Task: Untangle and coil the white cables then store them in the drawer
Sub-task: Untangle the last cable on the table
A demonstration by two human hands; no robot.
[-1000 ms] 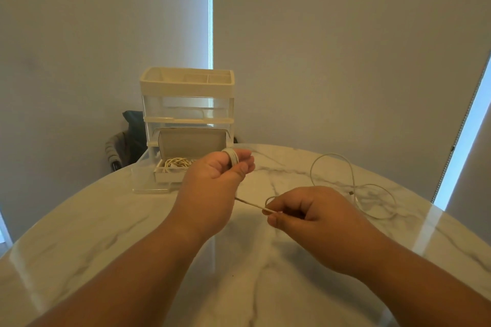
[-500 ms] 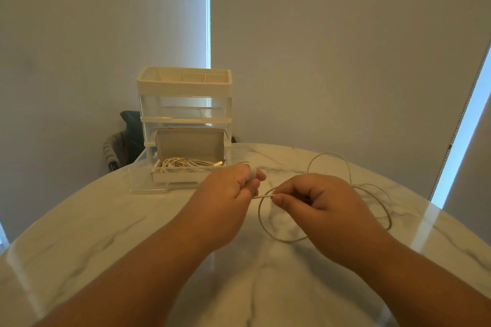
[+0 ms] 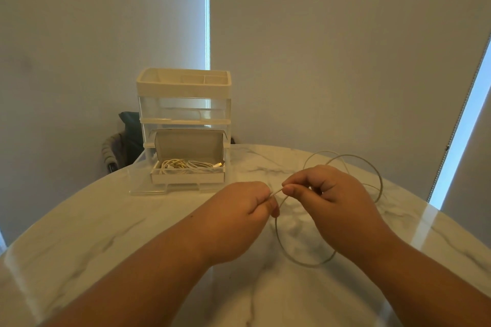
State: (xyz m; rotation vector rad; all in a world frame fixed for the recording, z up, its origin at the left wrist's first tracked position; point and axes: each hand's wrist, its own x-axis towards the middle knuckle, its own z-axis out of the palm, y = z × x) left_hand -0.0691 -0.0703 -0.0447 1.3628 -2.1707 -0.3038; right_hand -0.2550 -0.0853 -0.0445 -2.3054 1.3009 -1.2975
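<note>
The white cable [image 3: 303, 263] you hold is thin and forms one wide loop toward you, with more loose loops trailing away to your right. The clear bottom drawer [image 3: 143, 188] stands pulled out, and your coiled cables [image 3: 186, 164] lie inside it.

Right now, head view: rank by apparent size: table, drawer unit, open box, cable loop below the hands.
1. table
2. drawer unit
3. open box and cable loop: alike in extent; the loop is nearer the camera, so unranked.

Open drawer [image 3: 175, 183] behind hands, cable [image 3: 303, 260] loops on table [image 3: 79, 233]
</note>
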